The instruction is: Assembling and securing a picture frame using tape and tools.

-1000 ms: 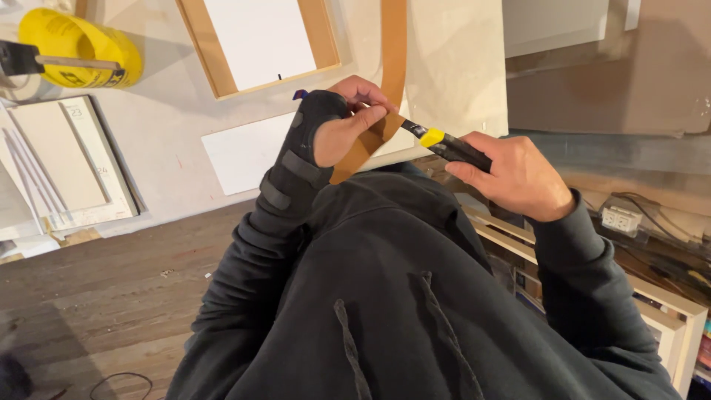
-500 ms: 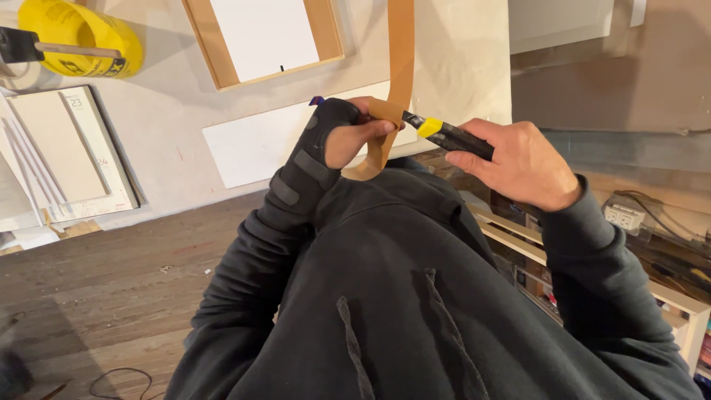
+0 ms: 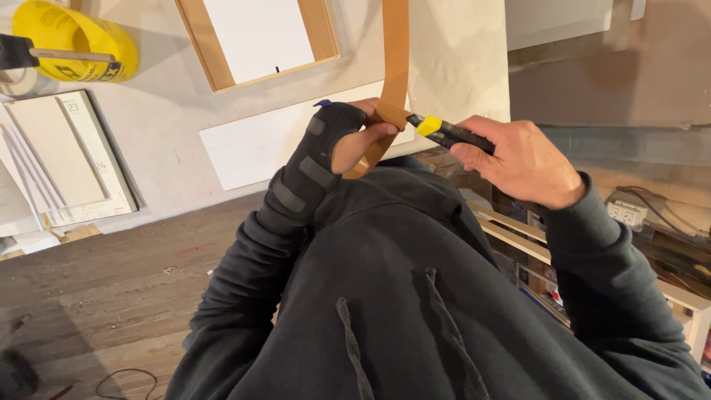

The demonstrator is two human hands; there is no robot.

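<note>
Yellow tub (image 3: pixel 81 44) sitting top-left w/ dark label. Left hand (image 3: pixel 348 141), braced, pinching brown strip (image 3: pixel 395 59); right hand (image 3: pixel 518 159) gripping yellow-black knife (image 3: pixel 448 132) touching strip.

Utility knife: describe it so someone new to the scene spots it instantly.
Start at the black hoodie filling the lower frame, then go up to the two hands meeting above it. The utility knife is in the right hand, its tip against the tan strip. Only it has a black handle with a yellow band.
</note>
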